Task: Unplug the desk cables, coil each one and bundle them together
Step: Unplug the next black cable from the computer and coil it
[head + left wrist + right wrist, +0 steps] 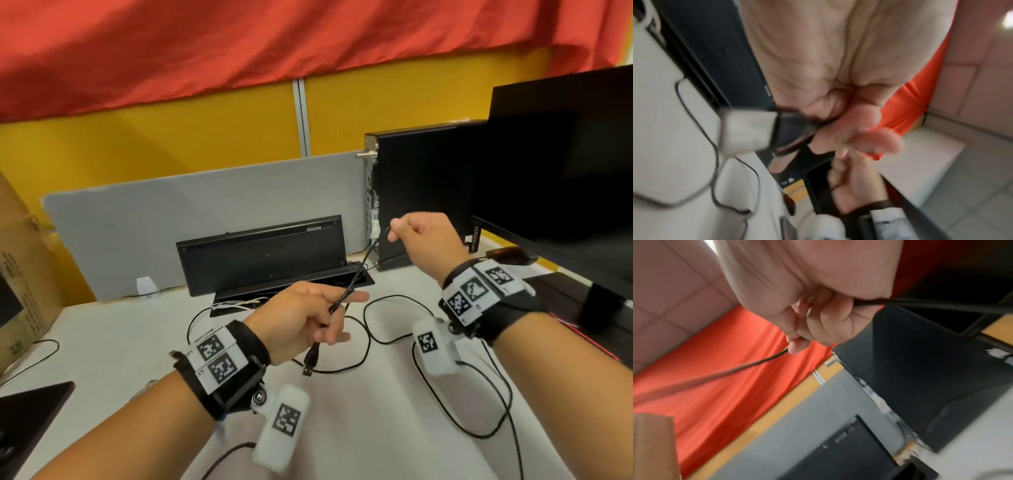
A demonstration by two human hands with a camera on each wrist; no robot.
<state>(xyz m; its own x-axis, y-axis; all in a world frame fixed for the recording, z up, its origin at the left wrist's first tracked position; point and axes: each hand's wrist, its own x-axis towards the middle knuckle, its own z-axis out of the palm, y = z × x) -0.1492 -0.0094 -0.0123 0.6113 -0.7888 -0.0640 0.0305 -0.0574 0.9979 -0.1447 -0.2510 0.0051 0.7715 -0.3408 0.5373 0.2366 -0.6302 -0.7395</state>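
A thin black cable (356, 274) stretches taut between my two hands above the white desk (102, 342). My left hand (308, 318) grips it just above its USB plug (310, 363), which hangs down free. In the left wrist view the blurred plug (748, 131) juts out from the curled fingers (859, 139). My right hand (421, 240) is raised near the black computer case (421, 192) and pinches the cable farther along. The right wrist view shows the cable (756, 363) running out from between thumb and fingers (818, 324). More of the black cable (370, 329) lies in loose loops on the desk.
A black keyboard (263, 253) leans upright against the grey divider panel (154, 222). A dark monitor (565, 171) stands at the right, with a mouse (510, 255) behind my right wrist. A cardboard box (20, 274) sits at the left edge. Thin white wires (236, 305) lie near the keyboard.
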